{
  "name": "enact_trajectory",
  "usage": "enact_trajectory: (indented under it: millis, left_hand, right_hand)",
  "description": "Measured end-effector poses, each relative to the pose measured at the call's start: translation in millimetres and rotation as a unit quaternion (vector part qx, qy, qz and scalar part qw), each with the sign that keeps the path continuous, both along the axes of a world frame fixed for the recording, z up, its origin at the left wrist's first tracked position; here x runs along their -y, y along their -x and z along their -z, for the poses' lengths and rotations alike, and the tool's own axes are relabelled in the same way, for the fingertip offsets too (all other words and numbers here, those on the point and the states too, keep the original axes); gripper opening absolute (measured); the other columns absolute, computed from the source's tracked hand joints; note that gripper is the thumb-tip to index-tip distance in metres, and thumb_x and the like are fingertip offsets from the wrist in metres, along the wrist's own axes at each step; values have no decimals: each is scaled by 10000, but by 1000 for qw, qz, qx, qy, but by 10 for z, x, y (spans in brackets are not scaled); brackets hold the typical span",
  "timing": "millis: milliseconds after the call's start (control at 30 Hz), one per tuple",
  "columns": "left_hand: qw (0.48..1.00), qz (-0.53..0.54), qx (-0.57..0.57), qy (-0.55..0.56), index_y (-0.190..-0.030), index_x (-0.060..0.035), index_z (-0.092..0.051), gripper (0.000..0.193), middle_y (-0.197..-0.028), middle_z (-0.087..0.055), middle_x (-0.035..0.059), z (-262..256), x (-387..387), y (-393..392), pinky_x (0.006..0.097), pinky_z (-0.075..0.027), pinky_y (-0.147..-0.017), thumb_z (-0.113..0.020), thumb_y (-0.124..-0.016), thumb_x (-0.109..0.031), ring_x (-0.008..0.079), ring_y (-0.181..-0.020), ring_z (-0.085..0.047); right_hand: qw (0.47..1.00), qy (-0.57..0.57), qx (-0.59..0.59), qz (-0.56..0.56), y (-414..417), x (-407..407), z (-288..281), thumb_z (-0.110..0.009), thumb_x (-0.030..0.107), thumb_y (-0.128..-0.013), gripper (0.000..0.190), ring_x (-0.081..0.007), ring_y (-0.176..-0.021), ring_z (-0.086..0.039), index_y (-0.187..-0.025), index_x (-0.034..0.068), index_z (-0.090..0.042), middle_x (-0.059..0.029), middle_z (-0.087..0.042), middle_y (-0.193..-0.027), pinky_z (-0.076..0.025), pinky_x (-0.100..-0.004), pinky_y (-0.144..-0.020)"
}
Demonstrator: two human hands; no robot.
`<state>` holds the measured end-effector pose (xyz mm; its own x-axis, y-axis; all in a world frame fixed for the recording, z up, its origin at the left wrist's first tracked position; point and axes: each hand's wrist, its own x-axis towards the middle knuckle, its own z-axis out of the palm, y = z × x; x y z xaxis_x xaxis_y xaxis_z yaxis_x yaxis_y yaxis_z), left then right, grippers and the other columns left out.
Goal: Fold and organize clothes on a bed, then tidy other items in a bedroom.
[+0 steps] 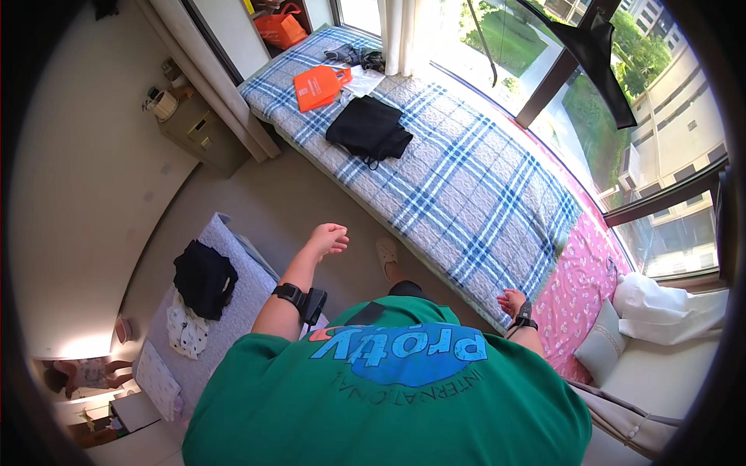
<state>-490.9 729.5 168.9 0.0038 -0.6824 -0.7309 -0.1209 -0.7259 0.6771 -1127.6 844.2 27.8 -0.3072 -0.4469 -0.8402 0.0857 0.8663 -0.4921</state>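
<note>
My left hand (328, 240) is raised over the floor between two beds, its fingers loosely curled with nothing visible in them. My right hand (513, 302) hangs at the near edge of the bed with the blue plaid quilt (466, 192), fingers apart and holding nothing that I can see. Folded black clothing (370, 128) with a drawstring lies on the quilt. Beyond it are an orange bag (317, 87), a white sheet or bag (365, 80) and a dark bundle (355, 55). Black clothing (205, 278) and a white patterned garment (187, 327) lie on the lavender bed cover (220, 233).
A cabinet (204, 135) with small items on top stands by the curtain. Windows line the far side, with a black item (606, 70) hanging before them. A grey cushion (603, 341) and white fabric (664, 309) are at right. Another person (87, 376) is at lower left.
</note>
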Motion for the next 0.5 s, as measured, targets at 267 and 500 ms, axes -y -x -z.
enact_trajectory:
  millis: [267,500]
  left_hand:
    - [1000,6,15,-11,-1251,-65,-589,332,-1061,-676,104,38,1406,-620,323,-563,-790,-588,-995,-277,202,-898,-675]
    - [997,33,40,52,-1221,-67,-608,296,-1033,-689,88,-58,2682,-1217,295,-559,-763,-583,-999,-262,171,-885,-680]
  right_hand:
    - [999,-10,24,32,-702,1125,324,-499,136,-962,261,-206,-750,-673,-1217,115,-553,-145,-705,-971,-538,-309,-589]
    - [995,-43,36,77,-1315,2052,448,-524,134,-954,246,-215,-712,-671,-1198,115,-550,-161,-709,-941,-545,-317,-549]
